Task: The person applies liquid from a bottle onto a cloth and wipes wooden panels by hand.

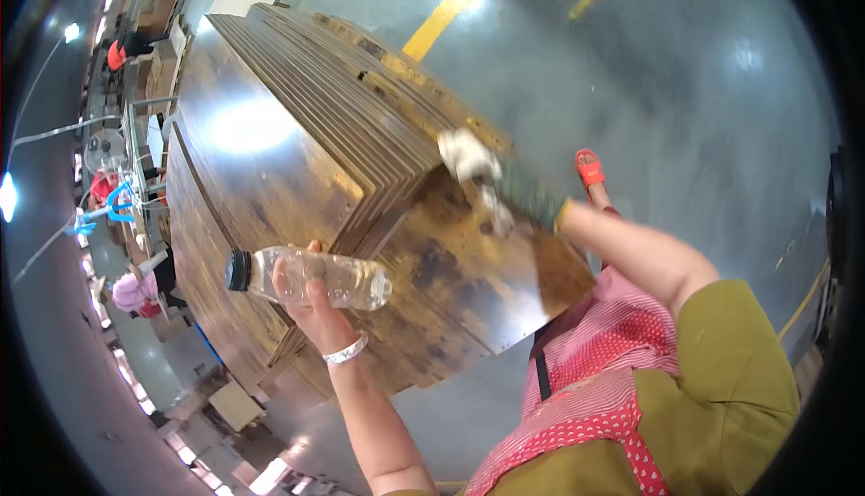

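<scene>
My left hand [311,302] is wrapped round a clear plastic bottle [347,280] with a black cap [238,270]. The bottle lies nearly level over the brown wood-patterned boards, its cap end to the left. A white band circles that wrist. My right hand [478,167], in white and grey-green covering, is at the near right end of a stack of thin boards [333,109]. Motion smears it, so I cannot tell whether the white part is all glove or partly a cloth. Below it spreads a board surface [450,289] with dark mottling.
Behind and left of the boards, other people work, one in a pink head covering [135,291]. A fan [105,146] and a blue fixture [95,215] are at the left. A yellow line [455,5] crosses the grey floor. My foot wears a red sandal [589,169].
</scene>
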Motion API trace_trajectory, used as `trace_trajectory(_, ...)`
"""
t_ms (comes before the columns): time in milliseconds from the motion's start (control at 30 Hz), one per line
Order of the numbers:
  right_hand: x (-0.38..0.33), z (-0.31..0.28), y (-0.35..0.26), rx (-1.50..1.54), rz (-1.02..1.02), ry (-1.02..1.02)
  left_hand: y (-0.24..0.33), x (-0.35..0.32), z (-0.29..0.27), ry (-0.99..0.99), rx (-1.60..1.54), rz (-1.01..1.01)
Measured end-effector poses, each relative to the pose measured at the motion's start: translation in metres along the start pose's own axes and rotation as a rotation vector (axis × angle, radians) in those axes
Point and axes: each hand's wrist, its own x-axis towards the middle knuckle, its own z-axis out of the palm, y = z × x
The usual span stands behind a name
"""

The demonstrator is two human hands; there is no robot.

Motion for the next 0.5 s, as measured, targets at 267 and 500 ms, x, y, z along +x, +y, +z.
trace_trajectory(267, 0.077, 0.062, -0.108, -0.739, -0.655, 0.578, 0.001, -0.004, 0.006, 0.001, 0.02, 0.064)
trace_trajectory(500, -0.057, 0.073, -0.05, -0.499, -0.121, -0.162, 0.004, 0.0, -0.012, -0.063, 0.013, 0.012)
